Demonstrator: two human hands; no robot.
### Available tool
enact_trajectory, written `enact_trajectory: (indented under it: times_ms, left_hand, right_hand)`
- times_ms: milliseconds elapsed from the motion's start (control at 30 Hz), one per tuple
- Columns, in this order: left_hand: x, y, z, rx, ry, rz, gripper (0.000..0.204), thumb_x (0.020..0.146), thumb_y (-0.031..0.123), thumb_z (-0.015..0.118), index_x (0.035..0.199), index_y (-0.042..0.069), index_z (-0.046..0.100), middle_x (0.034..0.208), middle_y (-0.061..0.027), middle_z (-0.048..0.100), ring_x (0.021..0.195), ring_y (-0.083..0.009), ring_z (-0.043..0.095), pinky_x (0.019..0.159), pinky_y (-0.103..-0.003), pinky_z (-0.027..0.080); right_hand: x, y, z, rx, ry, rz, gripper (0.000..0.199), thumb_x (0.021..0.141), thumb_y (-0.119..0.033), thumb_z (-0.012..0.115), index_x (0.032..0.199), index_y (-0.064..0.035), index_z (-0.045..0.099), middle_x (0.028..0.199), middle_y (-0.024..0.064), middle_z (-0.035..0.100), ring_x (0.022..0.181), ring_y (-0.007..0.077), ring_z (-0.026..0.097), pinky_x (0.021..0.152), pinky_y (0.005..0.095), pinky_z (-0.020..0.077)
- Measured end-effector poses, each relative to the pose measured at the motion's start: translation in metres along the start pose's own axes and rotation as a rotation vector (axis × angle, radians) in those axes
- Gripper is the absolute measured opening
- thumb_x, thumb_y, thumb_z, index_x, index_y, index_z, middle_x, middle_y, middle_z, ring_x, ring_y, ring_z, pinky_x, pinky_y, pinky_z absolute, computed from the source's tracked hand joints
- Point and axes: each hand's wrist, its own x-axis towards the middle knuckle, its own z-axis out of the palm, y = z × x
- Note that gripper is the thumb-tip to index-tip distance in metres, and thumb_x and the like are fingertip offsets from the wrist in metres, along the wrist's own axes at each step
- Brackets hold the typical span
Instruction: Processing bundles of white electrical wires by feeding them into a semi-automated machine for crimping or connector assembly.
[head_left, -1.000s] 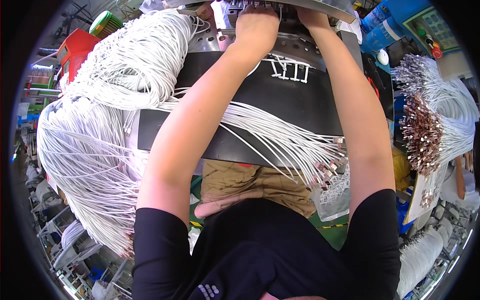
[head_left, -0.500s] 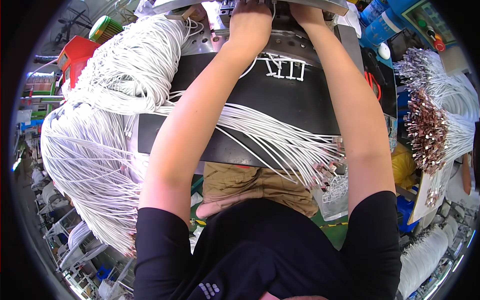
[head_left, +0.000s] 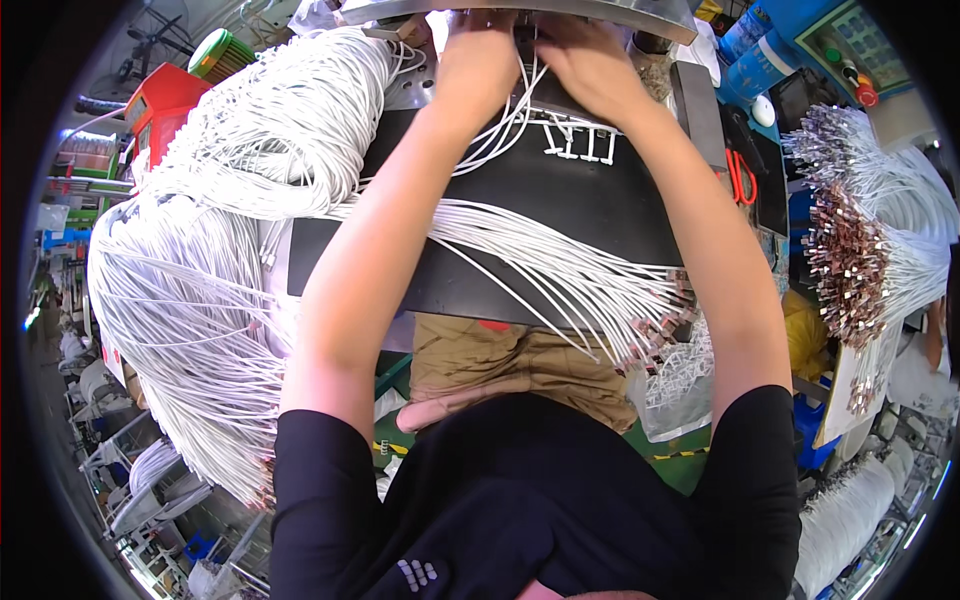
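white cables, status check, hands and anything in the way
Both hands, left and right, on white cables at machine edge. Grip unclear. Cable bundle crosses black mat.

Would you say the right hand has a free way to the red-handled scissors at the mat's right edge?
Probably yes: the scissors lie uncovered just right of the right forearm, and nothing stands between them and the right hand.

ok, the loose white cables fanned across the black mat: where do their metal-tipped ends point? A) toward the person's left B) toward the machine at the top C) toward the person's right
C: the white cables cross the black mat and their terminal ends bunch at its right edge, near the right forearm.
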Motion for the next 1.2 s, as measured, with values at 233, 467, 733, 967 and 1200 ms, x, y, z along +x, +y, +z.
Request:
enact_trajectory:
  times_ms: [233, 467, 733, 967, 1200]
  left_hand:
    - [-0.010, -0.004, 0.003, 0.219, -0.109, 0.037, 0.049, 0.091, 0.019, 0.060, 0.137, 0.000, 0.061, 0.133, -0.0219, 0.065, 0.127, -0.0366, 0.059, 0.108, -0.052, 0.044]
    - [-0.007, 0.001, 0.025, 0.381, -0.066, -0.063, 0.049, 0.095, 0.025, 0.056, 0.140, 0.007, 0.061, 0.140, -0.0146, 0.064, 0.135, -0.0295, 0.056, 0.115, -0.057, 0.036]
    - [-0.006, -0.003, 0.019, 0.217, -0.016, -0.068, 0.048, 0.096, 0.024, 0.055, 0.141, 0.008, 0.062, 0.138, -0.0156, 0.066, 0.135, -0.0315, 0.056, 0.115, -0.056, 0.038]
    - [-0.149, 0.044, -0.141, -1.105, -0.409, -0.627, 0.031, 0.106, 0.023, 0.061, 0.097, -0.005, 0.071, 0.090, -0.0126, 0.071, 0.079, -0.0197, 0.067, 0.075, -0.034, 0.054]
    - [-0.346, 0.062, -0.173, -1.670, -0.101, -1.452, 0.029, 0.109, 0.027, 0.059, 0.103, 0.000, 0.067, 0.088, -0.0088, 0.071, 0.076, -0.0173, 0.067, 0.069, -0.031, 0.054]
  right_hand:
    - [0.004, -0.033, -0.007, -0.170, 0.024, -0.009, 0.061, 0.106, -0.047, 0.050, 0.143, 0.0010, 0.058, 0.147, 0.0230, 0.057, 0.140, 0.0348, 0.052, 0.119, 0.0464, 0.0353]
    - [-0.006, -0.043, 0.004, -0.399, 0.277, 0.099, 0.038, 0.091, -0.025, 0.067, 0.121, -0.0028, 0.073, 0.104, 0.0160, 0.072, 0.104, 0.0358, 0.068, 0.092, 0.0454, 0.0541]
    - [0.001, -0.038, 0.016, -0.345, 0.196, 0.149, 0.039, 0.093, -0.018, 0.064, 0.128, -0.0028, 0.069, 0.105, 0.0210, 0.072, 0.106, 0.0364, 0.068, 0.092, 0.0452, 0.0552]
    - [-0.155, -0.053, -0.121, 0.120, 0.253, 0.292, 0.034, 0.102, -0.011, 0.060, 0.135, -0.0035, 0.063, 0.111, 0.0149, 0.071, 0.104, 0.0271, 0.070, 0.092, 0.0354, 0.0536]
    - [-0.425, -0.118, -0.088, 0.338, 0.277, 0.863, 0.015, 0.098, -0.008, 0.058, 0.102, 0.0023, 0.067, 0.088, 0.0089, 0.065, 0.075, 0.0159, 0.061, 0.062, 0.0302, 0.0493]
